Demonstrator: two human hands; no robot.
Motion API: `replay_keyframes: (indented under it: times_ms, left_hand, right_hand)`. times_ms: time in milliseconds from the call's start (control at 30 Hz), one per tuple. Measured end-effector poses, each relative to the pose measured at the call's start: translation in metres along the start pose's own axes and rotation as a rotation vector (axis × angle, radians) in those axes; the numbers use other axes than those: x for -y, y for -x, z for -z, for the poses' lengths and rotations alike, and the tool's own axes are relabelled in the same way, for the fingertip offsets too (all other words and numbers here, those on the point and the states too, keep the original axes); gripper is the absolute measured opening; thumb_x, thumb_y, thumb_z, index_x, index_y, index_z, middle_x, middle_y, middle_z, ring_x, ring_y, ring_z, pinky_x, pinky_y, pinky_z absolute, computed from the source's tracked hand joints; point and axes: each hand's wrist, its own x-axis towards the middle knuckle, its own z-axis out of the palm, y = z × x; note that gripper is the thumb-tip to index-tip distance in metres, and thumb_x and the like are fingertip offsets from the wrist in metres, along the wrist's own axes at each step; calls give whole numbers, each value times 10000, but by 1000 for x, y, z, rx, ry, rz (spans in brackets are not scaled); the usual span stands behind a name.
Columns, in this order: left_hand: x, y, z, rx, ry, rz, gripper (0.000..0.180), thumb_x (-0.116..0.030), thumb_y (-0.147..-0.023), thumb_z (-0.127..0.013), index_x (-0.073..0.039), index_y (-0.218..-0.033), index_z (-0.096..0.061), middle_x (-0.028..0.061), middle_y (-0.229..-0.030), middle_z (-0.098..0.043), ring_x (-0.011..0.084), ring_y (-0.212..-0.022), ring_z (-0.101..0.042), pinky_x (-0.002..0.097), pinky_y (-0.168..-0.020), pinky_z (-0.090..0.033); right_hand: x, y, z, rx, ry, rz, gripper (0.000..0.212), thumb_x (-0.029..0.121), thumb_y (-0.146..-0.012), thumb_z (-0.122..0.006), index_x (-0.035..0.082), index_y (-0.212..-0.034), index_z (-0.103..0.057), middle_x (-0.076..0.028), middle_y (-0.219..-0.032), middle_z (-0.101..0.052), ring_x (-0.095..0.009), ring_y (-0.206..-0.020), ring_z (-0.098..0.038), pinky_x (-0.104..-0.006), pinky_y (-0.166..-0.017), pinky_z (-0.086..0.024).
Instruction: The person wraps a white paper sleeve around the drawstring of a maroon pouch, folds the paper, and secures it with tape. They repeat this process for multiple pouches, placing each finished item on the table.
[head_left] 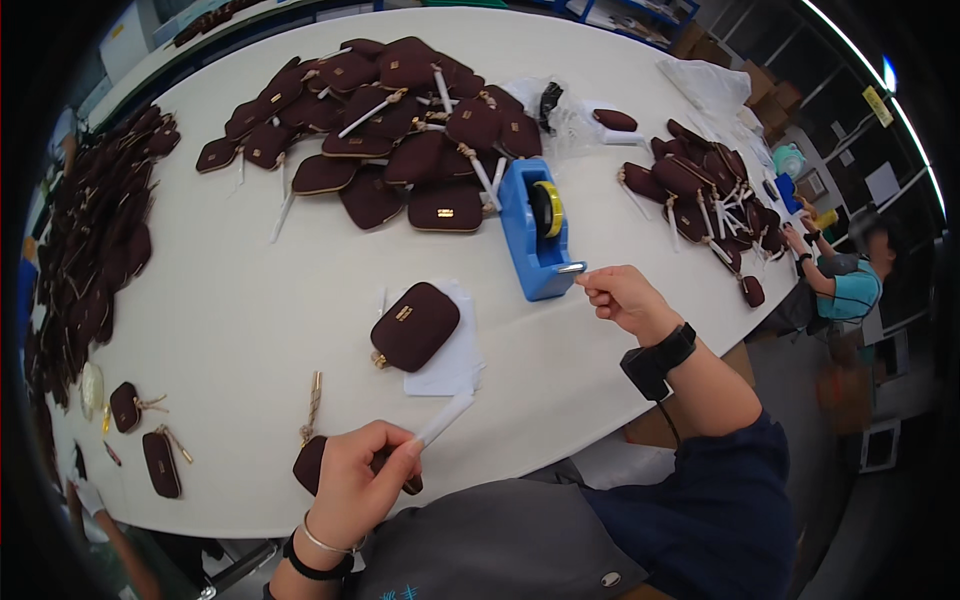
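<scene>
My left hand (365, 470), near the front edge, is closed on a narrow white paper strip (447, 418) that points up to the right. Partly hidden beneath that hand lies a dark maroon zip pouch (308, 464) with a braided cord pull (314, 405) stretched away from me. Farther right, thumb and finger of my right hand (630, 300) pinch at the cutter of a blue tape dispenser (527, 250); the tape end there is thin and hard to see. Between my hands, another maroon pouch (415, 325) with a gold plate rests on white paper sheets (443, 380).
Maroon pouches, many with white-wrapped pulls, form a large pile (390, 120) at the back. Other heaps stand at the left (95, 260) and right (700, 190). Clear plastic (575, 120) lies behind the dispenser. A person in turquoise (850, 290) works at the far right.
</scene>
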Motion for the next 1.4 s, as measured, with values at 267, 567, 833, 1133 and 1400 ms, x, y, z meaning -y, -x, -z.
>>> replay_keyframes:
  times_ms: [267, 567, 833, 1133, 1400]
  left_hand:
    - [-4, -6, -2, 52, -114, -5, 156, -108, -920, -622, 30, -852, -649, 38, -628, -624, 74, -498, -514, 236, -477, -402]
    - [-2, -13, -12, 55, -244, -124, 148, -118, -890, -626, 8, -817, -659, 97, -582, -598, 191, -457, -516, 317, -484, -401]
    - [-2, -13, -12, 74, -240, -98, 166, -139, -888, -636, 8, -816, -662, 109, -586, -597, 210, -462, -519, 325, -490, -400]
    - [3, -14, -9, 138, -307, -135, 172, -142, -930, -635, 18, -871, -659, 30, -638, -625, 62, -524, -551, 220, -484, -426]
    - [1, -14, -7, 110, -316, -175, 148, -121, -924, -636, 16, -874, -663, 33, -643, -621, 69, -522, -541, 230, -487, -424]
  right_hand:
    - [-13, 80, -86, 508, 59, 215, 101, 83, -911, -640, 3, -940, -696, -38, -889, -610, -131, -807, -550, -286, -785, -459]
    - [9, 116, -135, 681, 229, 41, 192, 139, -936, -651, -3, -1057, -701, -21, -981, -684, -40, -856, -568, -201, -759, -449]
    - [-1, 115, -140, 619, 278, 54, 160, 120, -912, -679, 7, -1024, -702, 8, -907, -679, -8, -738, -535, -167, -646, -418]
    - [-10, 121, -142, 556, 294, 219, 226, 49, -871, -708, -5, -1083, -652, -49, -956, -672, -65, -828, -600, -202, -710, -473]
    - [-15, 119, -138, 366, 1009, 1558, 304, 101, -740, -762, 11, -1015, -667, -121, -939, -637, -257, -826, -610, -350, -710, -461]
